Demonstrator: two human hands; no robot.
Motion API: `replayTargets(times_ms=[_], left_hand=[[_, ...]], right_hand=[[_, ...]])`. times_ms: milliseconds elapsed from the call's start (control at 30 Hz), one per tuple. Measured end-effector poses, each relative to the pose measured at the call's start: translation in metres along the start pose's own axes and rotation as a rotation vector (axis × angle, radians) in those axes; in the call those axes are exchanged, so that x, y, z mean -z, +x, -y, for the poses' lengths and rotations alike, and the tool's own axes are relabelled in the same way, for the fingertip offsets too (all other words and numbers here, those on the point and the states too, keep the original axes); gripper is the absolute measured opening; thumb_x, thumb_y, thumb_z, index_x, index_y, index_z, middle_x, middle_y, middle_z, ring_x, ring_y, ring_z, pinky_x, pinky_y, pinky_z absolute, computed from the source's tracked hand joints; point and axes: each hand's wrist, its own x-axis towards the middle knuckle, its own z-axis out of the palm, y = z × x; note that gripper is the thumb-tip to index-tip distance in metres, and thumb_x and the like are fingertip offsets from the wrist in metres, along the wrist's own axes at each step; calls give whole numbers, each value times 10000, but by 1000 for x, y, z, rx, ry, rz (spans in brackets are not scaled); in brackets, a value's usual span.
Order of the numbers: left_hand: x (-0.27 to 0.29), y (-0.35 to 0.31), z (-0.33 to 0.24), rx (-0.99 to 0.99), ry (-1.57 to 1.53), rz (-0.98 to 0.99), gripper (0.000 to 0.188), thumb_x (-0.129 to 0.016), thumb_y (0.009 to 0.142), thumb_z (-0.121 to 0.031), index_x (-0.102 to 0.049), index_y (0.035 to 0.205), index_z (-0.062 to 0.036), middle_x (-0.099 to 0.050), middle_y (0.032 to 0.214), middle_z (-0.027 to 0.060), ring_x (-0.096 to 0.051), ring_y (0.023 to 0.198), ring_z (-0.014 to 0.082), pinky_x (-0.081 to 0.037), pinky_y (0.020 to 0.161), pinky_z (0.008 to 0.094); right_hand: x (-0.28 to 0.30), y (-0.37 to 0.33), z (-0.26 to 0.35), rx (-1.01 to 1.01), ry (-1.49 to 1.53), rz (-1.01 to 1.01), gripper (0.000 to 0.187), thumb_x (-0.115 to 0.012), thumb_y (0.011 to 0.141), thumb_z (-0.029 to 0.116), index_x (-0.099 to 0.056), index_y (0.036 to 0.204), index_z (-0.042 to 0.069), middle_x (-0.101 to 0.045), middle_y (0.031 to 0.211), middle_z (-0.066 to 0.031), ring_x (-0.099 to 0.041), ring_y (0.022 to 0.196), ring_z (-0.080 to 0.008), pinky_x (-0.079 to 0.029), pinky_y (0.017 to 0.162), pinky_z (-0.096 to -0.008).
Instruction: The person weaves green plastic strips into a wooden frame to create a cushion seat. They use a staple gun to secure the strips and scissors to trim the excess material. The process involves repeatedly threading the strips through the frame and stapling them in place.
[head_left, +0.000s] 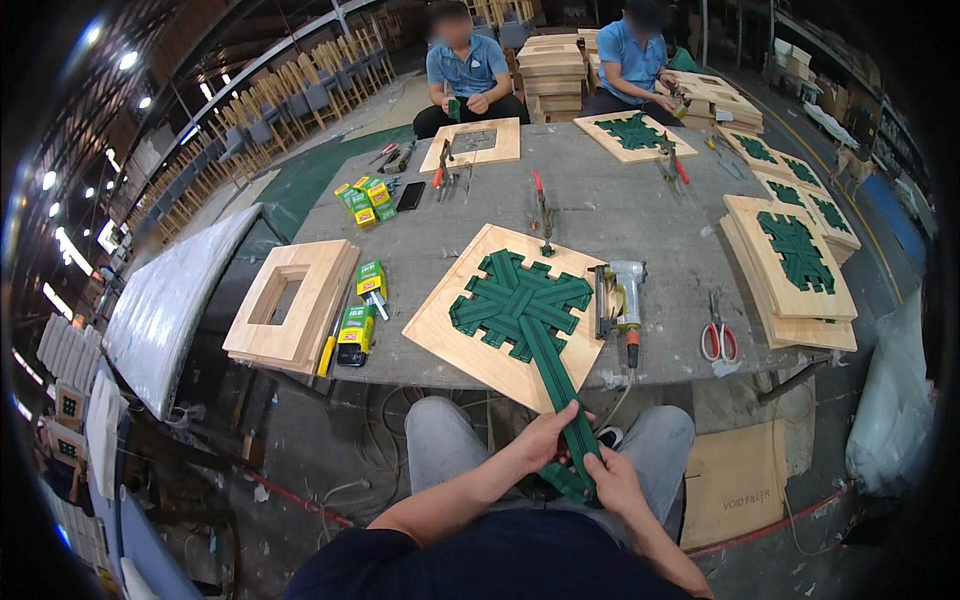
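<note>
A square wooden panel [440,328] lies turned at an angle near the table's front edge. Dark green webbing [515,295] criss-crosses its middle. One long green strap [553,372] runs from there over the near corner toward my lap. My left hand [548,438] grips this strap just past the panel, thumb on top. Closer to my body, my right hand [616,482] pinches the same strap; its loose end hangs below, partly hidden. Right of the panel lies a pneumatic staple gun [628,292] with a hose. Beyond the panel's far corner lies a red-handled pliers-like tool [545,215].
Stacked wooden frames [318,300] stand left, beside green-yellow boxes [356,328] and a yellow cutter [327,355]. Red-handled scissors [718,342] lie right, near stacked webbed panels [745,240]. Across the grey table [480,215], two people in blue shirts sit with frames. A phone [410,196] lies farther back.
</note>
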Motion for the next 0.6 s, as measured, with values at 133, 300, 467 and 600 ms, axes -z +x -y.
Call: replayTargets(times_ms=[133,300,467,600], left_hand=[[0,9,25,5,56,-119,533,-479,1064,-585,-715,1064,-108,-677,784,-5,-567,586,123,-399,506,289],[4,11,9,-22,12,-130,515,-496,1060,-579,-656,912,-112,-607,677,-27,-493,466,107,-345,397,269],[-9,-1,11,-133,33,-86,447,-453,1093,-513,-568,995,-93,-563,640,-11,-491,383,96,-381,330,260],[-7,-20,11,-129,41,-129,508,-433,1093,-534,-522,902,-73,-500,518,11,-479,326,125,-373,296,283]], right_hand=[[11,11,-26,32,-117,11,312,-570,1065,262,-706,991,-9,-666,866,-2,-555,792,-78,-466,711,-277],[46,66,26,-97,-21,26,367,-516,1094,302,-688,1098,-22,-705,826,-61,-666,691,-144,-519,620,-275],[12,138,56,-265,111,178,502,-420,1124,402,-627,1145,-55,-718,881,-132,-702,724,-234,-573,651,-362],[-31,166,65,-427,296,294,445,-410,1123,409,-575,1222,8,-705,975,-135,-675,735,-272,-563,624,-386]])
